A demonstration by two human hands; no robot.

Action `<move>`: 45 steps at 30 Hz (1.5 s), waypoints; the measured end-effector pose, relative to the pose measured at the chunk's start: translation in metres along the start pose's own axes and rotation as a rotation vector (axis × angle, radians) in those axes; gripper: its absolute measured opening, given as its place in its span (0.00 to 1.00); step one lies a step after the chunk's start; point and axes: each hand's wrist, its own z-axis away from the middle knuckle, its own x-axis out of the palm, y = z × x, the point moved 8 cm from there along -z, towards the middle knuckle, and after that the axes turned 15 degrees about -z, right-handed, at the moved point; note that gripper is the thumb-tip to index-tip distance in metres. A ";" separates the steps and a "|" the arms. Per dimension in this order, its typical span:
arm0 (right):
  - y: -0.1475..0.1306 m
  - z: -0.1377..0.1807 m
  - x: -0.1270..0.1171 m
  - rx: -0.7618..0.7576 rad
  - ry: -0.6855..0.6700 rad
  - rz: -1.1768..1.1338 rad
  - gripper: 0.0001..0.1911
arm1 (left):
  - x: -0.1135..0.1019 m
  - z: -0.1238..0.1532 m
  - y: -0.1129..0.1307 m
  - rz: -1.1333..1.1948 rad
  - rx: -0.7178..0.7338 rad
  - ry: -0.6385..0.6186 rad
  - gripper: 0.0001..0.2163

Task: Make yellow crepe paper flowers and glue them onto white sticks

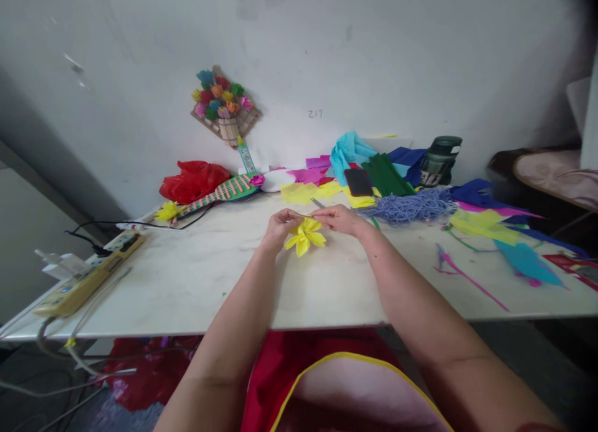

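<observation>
A yellow paper flower (304, 238) with several pointed petals hangs between my hands, just above the table. My left hand (279, 225) is closed, its fingers pinching at the flower's upper left edge. From the other side my right hand (343, 220) pinches at the flower's upper right, fingers pressed together. A thin, brownish strip runs between the fingertips at the top of the flower; I cannot make out what it is. Behind my right fingers a grey pointed metal tip (317, 203) shows, the rest of it hidden.
Crepe paper sheets (352, 155), a phone (358, 182), shredded blue-purple paper (411, 206) and a dark bottle (440, 161) lie or stand along the back. At left are a power strip (77, 289), a red bag (194, 182) and a green striped lute-shaped craft (224, 192).
</observation>
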 end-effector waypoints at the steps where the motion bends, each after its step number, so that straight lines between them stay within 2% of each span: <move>1: -0.002 0.001 0.000 -0.007 0.004 0.006 0.18 | 0.000 0.000 0.000 0.001 -0.004 -0.003 0.09; 11: -0.018 0.004 0.002 -0.081 0.043 0.061 0.14 | -0.001 -0.002 -0.002 -0.022 -0.046 0.013 0.09; 15: -0.015 0.001 0.002 -0.129 0.042 0.115 0.13 | 0.000 -0.002 -0.002 -0.019 -0.026 -0.026 0.09; 18: -0.013 -0.001 0.001 -0.187 0.043 0.181 0.13 | 0.002 -0.001 -0.004 -0.030 -0.050 -0.055 0.11; 24: -0.008 -0.004 0.000 -0.192 0.071 0.363 0.13 | 0.002 0.001 -0.005 -0.088 -0.102 -0.038 0.13; 33: -0.023 -0.002 0.011 -0.341 0.061 0.713 0.13 | 0.003 0.001 -0.013 -0.086 -0.136 -0.063 0.15; 45: -0.028 0.000 0.014 -0.381 0.095 0.809 0.12 | 0.003 0.004 -0.011 -0.033 -0.177 -0.065 0.15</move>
